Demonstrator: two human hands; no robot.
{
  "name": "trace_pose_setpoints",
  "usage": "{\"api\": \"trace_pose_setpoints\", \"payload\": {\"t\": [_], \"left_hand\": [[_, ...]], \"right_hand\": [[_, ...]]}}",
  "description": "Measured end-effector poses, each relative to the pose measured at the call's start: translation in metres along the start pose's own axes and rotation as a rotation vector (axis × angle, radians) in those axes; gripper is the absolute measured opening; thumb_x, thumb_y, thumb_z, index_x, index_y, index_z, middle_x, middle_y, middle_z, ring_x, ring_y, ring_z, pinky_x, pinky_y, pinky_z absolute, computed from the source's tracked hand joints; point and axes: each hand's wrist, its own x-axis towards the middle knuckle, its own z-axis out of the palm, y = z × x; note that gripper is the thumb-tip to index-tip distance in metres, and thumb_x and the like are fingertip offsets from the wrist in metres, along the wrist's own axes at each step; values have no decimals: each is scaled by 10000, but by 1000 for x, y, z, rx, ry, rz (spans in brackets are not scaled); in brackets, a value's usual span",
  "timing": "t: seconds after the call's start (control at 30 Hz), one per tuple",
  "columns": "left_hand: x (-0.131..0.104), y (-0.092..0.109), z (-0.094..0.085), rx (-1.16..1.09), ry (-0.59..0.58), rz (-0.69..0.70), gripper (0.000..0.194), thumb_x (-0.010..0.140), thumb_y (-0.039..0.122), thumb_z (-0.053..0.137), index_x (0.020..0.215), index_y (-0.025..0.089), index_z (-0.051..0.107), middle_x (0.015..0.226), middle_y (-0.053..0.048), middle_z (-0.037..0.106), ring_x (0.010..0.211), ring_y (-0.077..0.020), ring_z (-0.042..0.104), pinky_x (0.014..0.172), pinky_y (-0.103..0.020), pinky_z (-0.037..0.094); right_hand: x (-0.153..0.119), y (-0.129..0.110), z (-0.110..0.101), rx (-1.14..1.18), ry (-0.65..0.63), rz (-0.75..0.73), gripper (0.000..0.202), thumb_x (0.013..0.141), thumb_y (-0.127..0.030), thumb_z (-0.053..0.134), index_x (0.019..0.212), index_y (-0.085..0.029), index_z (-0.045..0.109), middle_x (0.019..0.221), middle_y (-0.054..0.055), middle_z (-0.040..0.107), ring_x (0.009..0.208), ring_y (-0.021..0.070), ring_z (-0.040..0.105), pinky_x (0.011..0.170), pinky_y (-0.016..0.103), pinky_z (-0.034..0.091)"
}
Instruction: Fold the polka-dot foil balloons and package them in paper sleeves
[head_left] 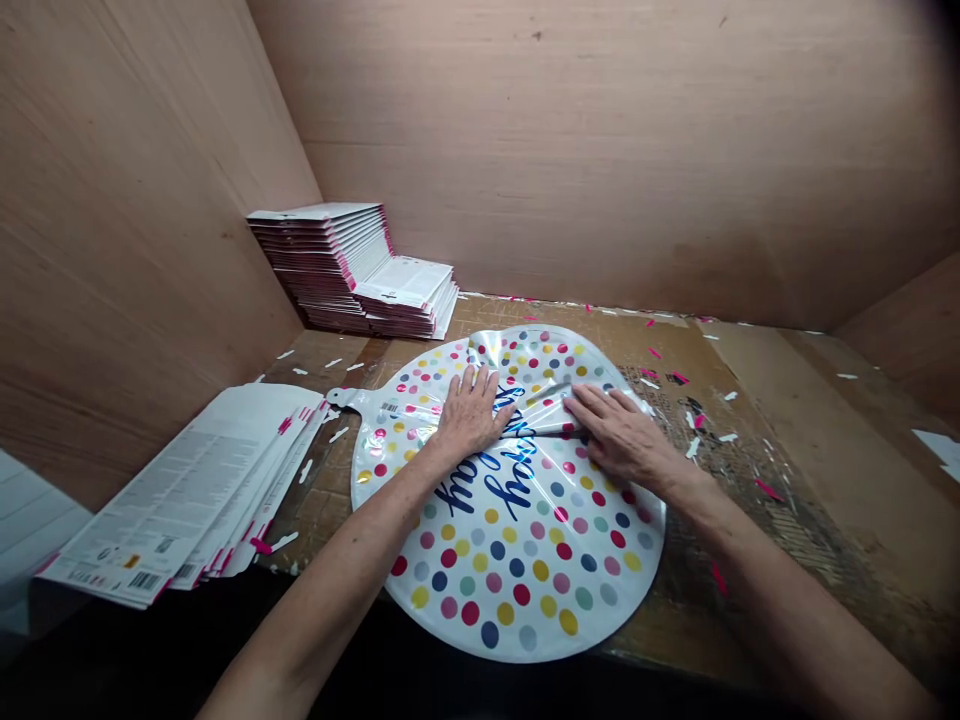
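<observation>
A flat foil balloon [517,560], round and white with multicoloured dots and blue shiny lettering, lies on the cardboard-covered worktop and overhangs its front edge. Its tail [343,400] points left. My left hand [471,412] rests palm down on the upper middle of the balloon, fingers stretched out and apart. To its right, my right hand [616,432] presses on the balloon with its fingers extended; its thumb is hidden. Creases in the foil run between the two hands, and part of the lettering is covered by my left hand.
A tall stack of white-and-pink printed card sleeves [315,265] stands in the back left corner, a lower pile [409,280] beside it. More sleeves [180,480] fan out at the left. Paper scraps [694,420] litter the cardboard [810,430]. Wooden panels [600,150] enclose the worktop.
</observation>
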Motion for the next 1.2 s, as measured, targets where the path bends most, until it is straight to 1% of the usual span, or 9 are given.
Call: {"api": "trace_pose_setpoints", "payload": {"t": [0.2, 0.33, 0.47, 0.6, 0.7, 0.77, 0.87, 1.0, 1.2], "left_hand": [[7, -5, -9, -211, -134, -83, 827, 958, 657, 50, 1553, 114, 236, 1645, -126, 156, 1527, -286, 72, 1229, -487, 91], [20, -10, -11, -281, -184, -120, 828, 955, 659, 15, 1549, 134, 255, 1644, -104, 163, 1528, -280, 53, 1228, -495, 72], [16, -6, -29, -320, -203, -141, 784, 977, 634, 65, 1547, 132, 261, 1639, -122, 173, 1522, -298, 82, 1224, -506, 101], [-35, 21, -49, -311, -8, 181, 785, 946, 603, 404, 1546, 122, 246, 1633, -147, 187, 1518, -293, 125, 1223, -475, 198], [-86, 38, -48, -226, 122, 464, 565, 910, 344, 580, 1429, 155, 462, 1568, -140, 368, 1491, -314, 238, 1191, -505, 291], [-111, 34, -41, -251, 170, 445, 330, 942, 209, 501, 1248, 156, 613, 1447, -147, 533, 1437, -305, 367, 1138, -495, 388], [-131, 6, -36, -412, 211, 335, 299, 971, 152, 405, 1110, 167, 669, 1326, -139, 631, 1348, -244, 502, 1096, -427, 460], [-149, -33, -43, -520, 204, 228, 286, 945, 154, 445, 1109, 197, 676, 1363, -116, 602, 1302, -205, 547, 1101, -382, 460], [-184, -39, -41, -272, 206, 159, 327, 857, 176, 577, 1170, 173, 673, 1469, -155, 470, 1452, -323, 328, 1176, -516, 346]], "right_hand": [[19, 12, 12, -27, -124, 38, 441, 872, -41, 345, 1238, -82, 588, 1303, 214, 616, 1212, 289, 578, 968, 426, 481], [-5, -1, -7, -25, -224, 138, 370, 870, -51, 352, 1113, -117, 624, 1149, 207, 683, 1008, 299, 670, 807, 410, 532], [-37, -26, -25, -53, -328, 380, 214, 850, -112, 460, 860, -162, 668, 760, 169, 694, 687, 300, 692, 569, 374, 507], [-46, -76, -22, -38, -152, 472, 299, 900, -196, 439, 1044, -145, 696, 720, 200, 686, 599, 307, 674, 484, 395, 500], [-43, -121, -34, 124, -18, 353, 517, 947, -301, 432, 1420, -97, 467, 912, 234, 716, 675, 305, 698, 544, 410, 547], [-46, -138, -52, 342, -10, 108, 710, 942, -433, 498, 1535, -115, 270, 1152, 228, 685, 922, 314, 710, 720, 420, 590], [-57, -138, -71, 543, -31, -173, 1003, 831, -571, 652, 1579, -161, 125, 1493, 194, 459, 1350, 308, 479, 1025, 426, 497], [-59, -122, -49, 426, 59, -173, 788, 850, -319, 641, 1538, -159, 291, 1549, 220, 360, 1439, 331, 341, 1122, 540, 363], [-36, -125, -10, 373, 37, -271, 551, 869, -223, 558, 1408, -132, 494, 1407, 194, 553, 1273, 292, 550, 1067, 508, 442]]}}
